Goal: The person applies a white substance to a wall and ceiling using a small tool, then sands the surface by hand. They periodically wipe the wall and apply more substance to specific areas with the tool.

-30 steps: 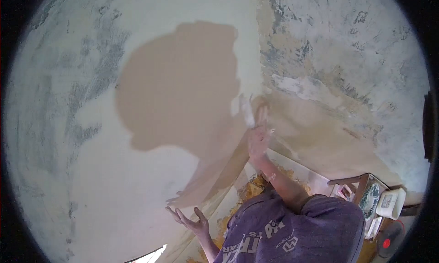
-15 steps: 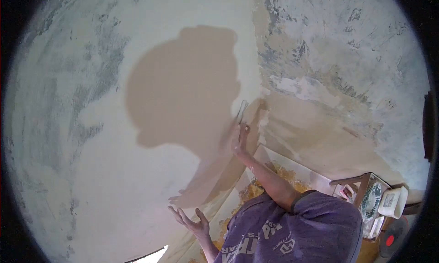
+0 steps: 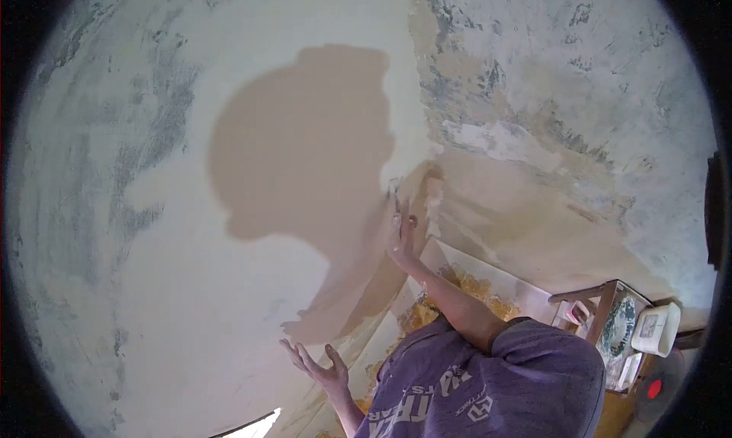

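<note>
My right hand [image 3: 401, 238] is raised to the plastered wall near the inner corner, its fingers closed around a putty knife. The narrow blade of the putty knife [image 3: 394, 189] points up along the wall, and much of its handle is hidden in the hand. Lower and to the left, my left hand [image 3: 329, 373] is held out with fingers spread and nothing in it. It is nearest to the pale wall [image 3: 206, 324], where the shadow of a head and arms falls. A purple printed shirt [image 3: 488, 385] fills the bottom middle.
At right, a wooden-framed stand [image 3: 606, 312] carries a smeared bowl [image 3: 618, 325]. A white tub [image 3: 656, 330] sits beside it, above a grey disc [image 3: 657, 392] with a red centre. The adjoining wall [image 3: 549, 194] is patchy. A bright opening [image 3: 259, 425] shows at the bottom left.
The putty knife's blade has moved slightly left and down and now stands more upright, with my right hand turned a little. My left hand has stayed about where it was, still spread.
</note>
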A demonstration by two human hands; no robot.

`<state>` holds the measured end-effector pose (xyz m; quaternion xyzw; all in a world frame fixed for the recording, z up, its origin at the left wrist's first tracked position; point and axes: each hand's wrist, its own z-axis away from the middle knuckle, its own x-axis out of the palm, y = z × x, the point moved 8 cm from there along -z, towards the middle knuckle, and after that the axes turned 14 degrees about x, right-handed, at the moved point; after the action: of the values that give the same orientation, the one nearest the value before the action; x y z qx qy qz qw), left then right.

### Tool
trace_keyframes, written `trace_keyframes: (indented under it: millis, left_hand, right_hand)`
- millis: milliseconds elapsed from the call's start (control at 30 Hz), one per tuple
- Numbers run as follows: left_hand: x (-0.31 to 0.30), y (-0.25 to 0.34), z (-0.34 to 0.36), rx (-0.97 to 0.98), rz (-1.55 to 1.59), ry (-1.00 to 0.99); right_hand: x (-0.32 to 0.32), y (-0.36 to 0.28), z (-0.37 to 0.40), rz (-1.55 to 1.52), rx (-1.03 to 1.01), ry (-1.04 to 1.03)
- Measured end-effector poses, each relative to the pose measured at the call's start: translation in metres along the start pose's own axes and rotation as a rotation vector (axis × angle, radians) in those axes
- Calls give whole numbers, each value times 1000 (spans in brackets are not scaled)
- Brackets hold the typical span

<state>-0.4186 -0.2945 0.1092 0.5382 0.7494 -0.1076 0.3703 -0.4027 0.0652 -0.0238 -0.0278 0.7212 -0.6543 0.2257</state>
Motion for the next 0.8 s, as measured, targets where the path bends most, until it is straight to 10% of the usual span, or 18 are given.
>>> trace_keyframes:
  millis: [167, 333, 400, 633, 800]
  left_hand:
    - [3, 3, 0, 16, 16, -1]
    - [0, 6, 1, 15, -6, -21]
    - [1, 8, 0, 25, 6, -25]
    - [-2, 12, 0, 18, 38, -6]
    - [3, 9, 6, 41, 34, -14]
  right_hand:
    - [-7, -45, 31, -15, -322, 147]
    - [-7, -16, 9, -150, -10, 157]
    - [-8, -38, 29, 2, -289, 196]
    - [-24, -46, 4, -78, -27, 153]
    - [-17, -59, 18, 88, -195, 266]
